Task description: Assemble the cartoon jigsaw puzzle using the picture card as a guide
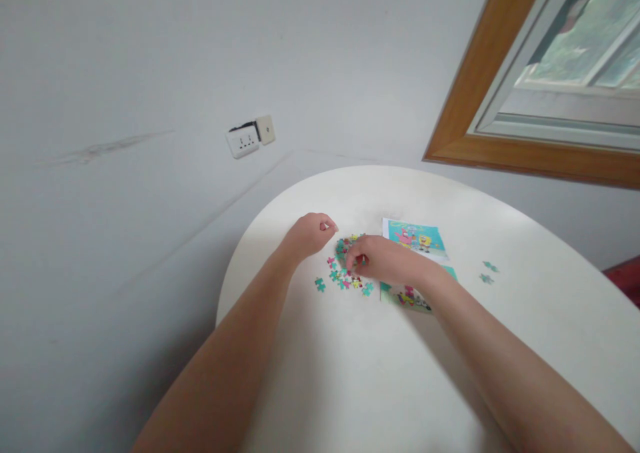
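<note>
A loose heap of small jigsaw puzzle pieces, mostly teal with some pink and yellow, lies on the white table. My right hand reaches over the heap from the right, its fingers curled down with the tips at the pieces. Whether a piece is between them is hidden. Just left of the heap, my left hand hovers with thumb and forefinger pinched together; anything in that pinch is too small to make out. Partly under my right hand and forearm are a cartoon picture sheet and a second colourful picture.
The round white table stands close to the wall. Two teal pieces sit apart on its right side. On the wall is a socket, and a wood-framed window is at the upper right. Something red shows at the right edge.
</note>
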Action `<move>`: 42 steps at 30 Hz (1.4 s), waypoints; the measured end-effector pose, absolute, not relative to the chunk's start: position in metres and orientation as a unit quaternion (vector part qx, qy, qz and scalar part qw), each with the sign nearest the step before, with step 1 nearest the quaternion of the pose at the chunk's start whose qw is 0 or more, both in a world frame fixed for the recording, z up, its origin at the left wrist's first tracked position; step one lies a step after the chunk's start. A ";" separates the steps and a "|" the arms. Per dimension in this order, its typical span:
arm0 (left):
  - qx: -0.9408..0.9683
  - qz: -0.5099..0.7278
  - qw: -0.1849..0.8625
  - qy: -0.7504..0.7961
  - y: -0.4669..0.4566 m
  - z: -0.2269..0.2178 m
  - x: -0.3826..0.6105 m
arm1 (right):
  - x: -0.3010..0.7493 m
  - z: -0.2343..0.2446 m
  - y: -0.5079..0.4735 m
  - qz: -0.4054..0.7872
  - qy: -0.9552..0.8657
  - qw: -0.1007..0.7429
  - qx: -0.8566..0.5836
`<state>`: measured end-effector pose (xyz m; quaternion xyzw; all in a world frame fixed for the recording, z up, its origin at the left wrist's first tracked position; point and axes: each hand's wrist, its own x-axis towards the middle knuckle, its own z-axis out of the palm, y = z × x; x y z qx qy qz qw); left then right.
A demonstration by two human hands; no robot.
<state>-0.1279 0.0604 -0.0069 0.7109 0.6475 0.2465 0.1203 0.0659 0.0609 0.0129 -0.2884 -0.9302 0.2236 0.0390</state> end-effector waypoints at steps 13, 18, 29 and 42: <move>0.706 0.241 0.129 0.653 0.060 -0.004 -0.127 | 0.056 0.000 0.055 0.243 -0.935 0.029 -0.256; 0.705 0.247 0.133 0.652 0.060 -0.005 -0.128 | 0.061 0.007 0.057 0.275 -0.923 0.018 -0.270; 0.718 0.250 0.118 0.639 0.060 -0.007 -0.130 | 0.087 0.036 0.074 0.254 -0.909 0.064 -0.324; 0.721 0.246 0.118 0.637 0.063 -0.010 -0.132 | 0.105 0.044 0.085 0.212 -0.898 0.052 -0.382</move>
